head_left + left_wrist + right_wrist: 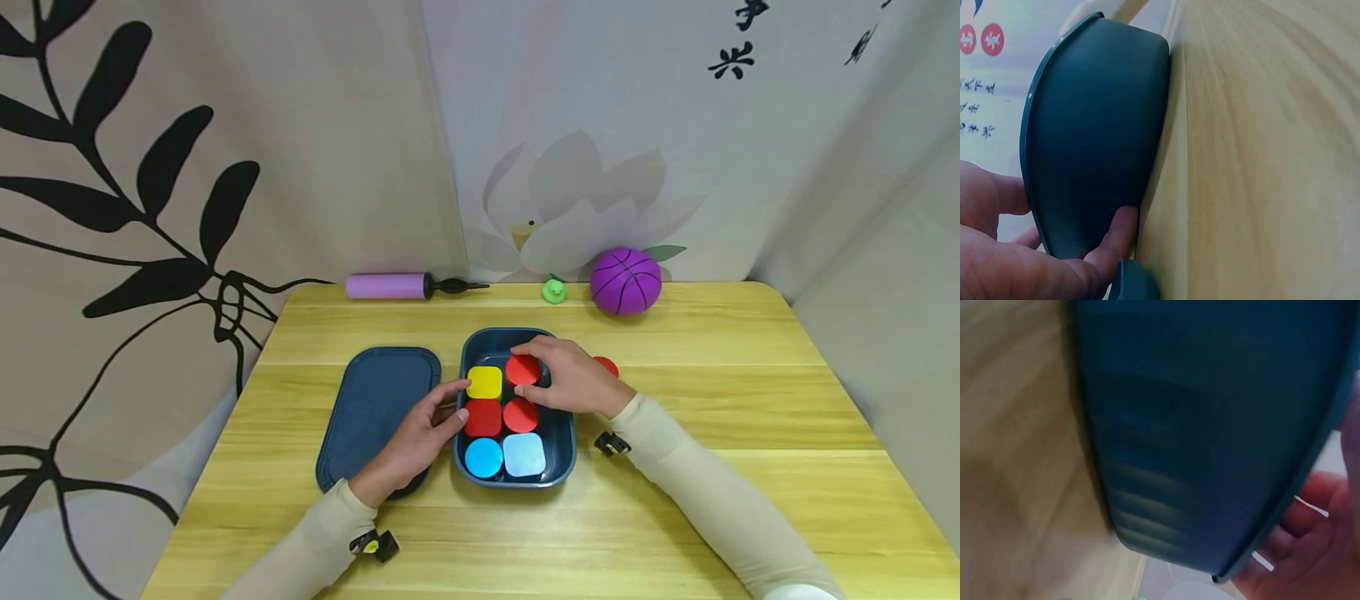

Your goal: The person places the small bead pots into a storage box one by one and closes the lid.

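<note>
A dark blue box [558, 467] stands on the table. My left hand [420, 433] holds its left wall, thumb and index finger at the rim; in the left wrist view another finger [1124, 219] touches the outer wall. Above the box's far part, my right hand [573, 379] pinches a red round block [523, 369] between thumb and index finger. Also in the box are a yellow square block [485, 382], a red square block [483, 418], another red round block [521, 415], a blue round block [483, 458] and a light blue square block [524, 455].
Left of the box lies a dark blue lid [382, 400]. Partly hidden behind my right hand is another red round piece [607, 365]. Along the back edge are a purple pump [390, 286], a green toy duck [553, 291] and a purple ball [626, 282].
</note>
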A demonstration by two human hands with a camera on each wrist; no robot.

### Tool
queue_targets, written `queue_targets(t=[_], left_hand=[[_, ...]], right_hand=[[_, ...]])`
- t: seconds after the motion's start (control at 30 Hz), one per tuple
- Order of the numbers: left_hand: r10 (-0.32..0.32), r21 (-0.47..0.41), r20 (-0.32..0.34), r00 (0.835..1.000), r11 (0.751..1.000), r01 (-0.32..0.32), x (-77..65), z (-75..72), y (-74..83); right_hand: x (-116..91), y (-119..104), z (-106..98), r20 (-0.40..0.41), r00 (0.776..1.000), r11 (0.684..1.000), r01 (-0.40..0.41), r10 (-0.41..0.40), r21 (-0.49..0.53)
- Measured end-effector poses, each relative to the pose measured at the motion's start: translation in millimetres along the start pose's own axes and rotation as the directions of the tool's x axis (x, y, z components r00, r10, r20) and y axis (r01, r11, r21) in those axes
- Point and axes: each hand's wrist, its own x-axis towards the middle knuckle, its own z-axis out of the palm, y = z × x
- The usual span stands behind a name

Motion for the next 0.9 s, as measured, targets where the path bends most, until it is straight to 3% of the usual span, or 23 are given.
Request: queue_targets(t=[0.57, 0.9], left_hand=[[-0.007, -0.006, 0.013, 1.0, 1.0, 0.007, 0.3, -0.7, -1.5], [-0.005, 0.002, 0.012, 1.0, 1.0, 0.005, 1.8, -0.8, -2.5]], right_hand=[[-1, -2, 19, 0.055, 0.997, 0.982, 0.054, -0.044, -0.182], [1, -2, 16, 0.068, 0.997, 0.984, 0.046, -0.034, -0.173]])
